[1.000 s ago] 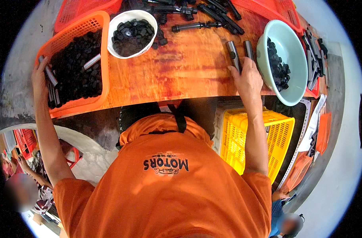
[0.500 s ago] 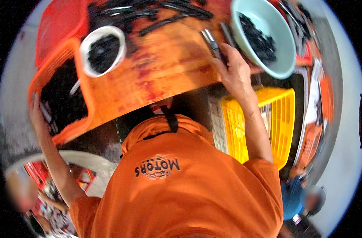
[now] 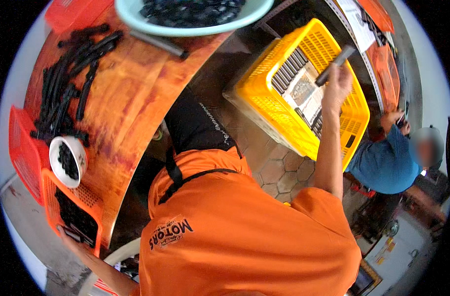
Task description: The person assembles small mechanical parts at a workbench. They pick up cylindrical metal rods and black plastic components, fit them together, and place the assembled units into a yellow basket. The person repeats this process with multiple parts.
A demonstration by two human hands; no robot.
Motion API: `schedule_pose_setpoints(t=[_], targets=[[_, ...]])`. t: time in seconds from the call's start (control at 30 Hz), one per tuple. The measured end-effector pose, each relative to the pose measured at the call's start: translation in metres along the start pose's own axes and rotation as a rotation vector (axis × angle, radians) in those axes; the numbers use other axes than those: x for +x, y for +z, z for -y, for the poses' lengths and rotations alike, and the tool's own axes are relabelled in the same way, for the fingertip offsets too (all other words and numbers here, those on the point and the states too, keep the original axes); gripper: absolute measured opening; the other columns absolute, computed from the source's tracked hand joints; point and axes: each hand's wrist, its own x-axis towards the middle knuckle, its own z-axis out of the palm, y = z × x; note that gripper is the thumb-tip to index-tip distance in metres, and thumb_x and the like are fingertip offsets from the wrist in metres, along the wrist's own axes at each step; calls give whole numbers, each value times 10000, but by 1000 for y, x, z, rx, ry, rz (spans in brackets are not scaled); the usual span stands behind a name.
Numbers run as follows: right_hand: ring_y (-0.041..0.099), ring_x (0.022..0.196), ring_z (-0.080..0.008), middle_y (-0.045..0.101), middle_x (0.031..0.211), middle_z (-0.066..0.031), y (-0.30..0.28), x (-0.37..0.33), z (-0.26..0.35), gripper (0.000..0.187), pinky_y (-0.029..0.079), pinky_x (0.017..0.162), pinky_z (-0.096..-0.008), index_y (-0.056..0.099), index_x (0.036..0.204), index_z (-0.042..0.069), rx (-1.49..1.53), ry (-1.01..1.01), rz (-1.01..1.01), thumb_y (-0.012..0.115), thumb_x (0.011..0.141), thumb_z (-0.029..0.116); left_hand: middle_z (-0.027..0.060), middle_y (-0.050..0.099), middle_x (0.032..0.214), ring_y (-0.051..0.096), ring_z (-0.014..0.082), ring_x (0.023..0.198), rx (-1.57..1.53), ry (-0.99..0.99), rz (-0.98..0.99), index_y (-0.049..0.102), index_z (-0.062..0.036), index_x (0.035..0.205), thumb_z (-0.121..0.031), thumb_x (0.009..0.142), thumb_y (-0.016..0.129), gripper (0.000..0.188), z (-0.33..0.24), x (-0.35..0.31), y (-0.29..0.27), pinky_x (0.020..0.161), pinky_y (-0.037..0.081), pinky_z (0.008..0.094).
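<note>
My right hand [image 3: 337, 91] is closed around a short dark tube [image 3: 336, 65], held tilted above the yellow crate [image 3: 296, 135]. Inside that crate, similar dark tubes [image 3: 289, 71] lie side by side in rows, with a printed sheet [image 3: 304, 91] between them. Over at the lower left, my left hand [image 3: 73, 240] rests at the near end of an orange basket [image 3: 97, 204] holding black pieces [image 3: 72, 209]. Its fingers are small and blurred there, beside some greyish pieces, so whether it grips anything is unclear.
On the wooden table [image 3: 131, 93] are a pile of black tubes [image 3: 67, 84], a white bowl [image 3: 82, 160] of black parts, a pale blue basin [image 3: 195, 29] and a single grey tube [image 3: 158, 44]. A person in blue [image 3: 387, 160] works at the right.
My view has turned to the right. My right hand has carried the tube from the table edge by the basin to above the yellow crate. My left hand stays at the orange basket.
</note>
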Motion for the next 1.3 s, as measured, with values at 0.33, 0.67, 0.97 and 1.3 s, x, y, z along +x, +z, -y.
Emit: schedule_pose_setpoints(t=[0.33,0.67,0.97,1.3], targets=[[618,931,-364,629,1018,-160,14,-40,-169,245,507,715,-477,484,1028,60,-800,-206,1002,586,885,231,78,618,992,602,198,866,109,-16,-54,617,-22,1070,-422,895,607,437,-19,22,-36,746,507,328],[611,925,-356,608,1029,-151,27,-33,-177,319,520,718,-449,485,1135,54,-687,-233,1137,574,897,247,10,496,717,490,144,619,266,82,-290,537,-95,802,-417,867,643,346,-49,-26,-2,507,407,306],[610,918,-383,616,973,-186,30,-3,-204,229,510,739,-471,510,1024,38,-684,-14,830,568,891,214,23,426,589,413,156,483,373,125,-321,458,-111,673,-439,885,608,418,-50,-19,-44,436,352,319],[597,954,-368,615,1025,-167,35,55,-238,238,506,757,-450,512,1073,51,-800,-165,620,567,883,182,1,430,631,403,129,498,451,141,-394,460,-109,703,-394,898,592,370,-40,-58,-43,453,318,302]])
